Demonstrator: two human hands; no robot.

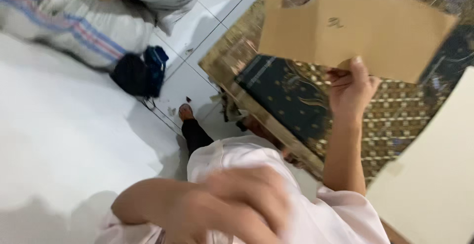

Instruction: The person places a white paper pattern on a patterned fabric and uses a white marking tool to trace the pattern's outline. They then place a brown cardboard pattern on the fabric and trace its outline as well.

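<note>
The brown cardboard sheet [355,27] hangs over dark gold-patterned fabric [296,101], pinched at its lower edge by the right hand [351,87]. The left hand [247,194] is blurred; its grip is unclear. So thin a pinch could let it slip.

Floor's all glossy white tile [197,32] with thin dark grout lines, bright even light bouncing off it. Far left there's a pile of white woven sacks [74,22] with blue and red stripes, and a dark blue bundle [140,71] sitting just beside them. A few little scraps [173,110] litter the tiles near the middle. Near left, a big plain white sheet [59,140] covers the floor.
</note>
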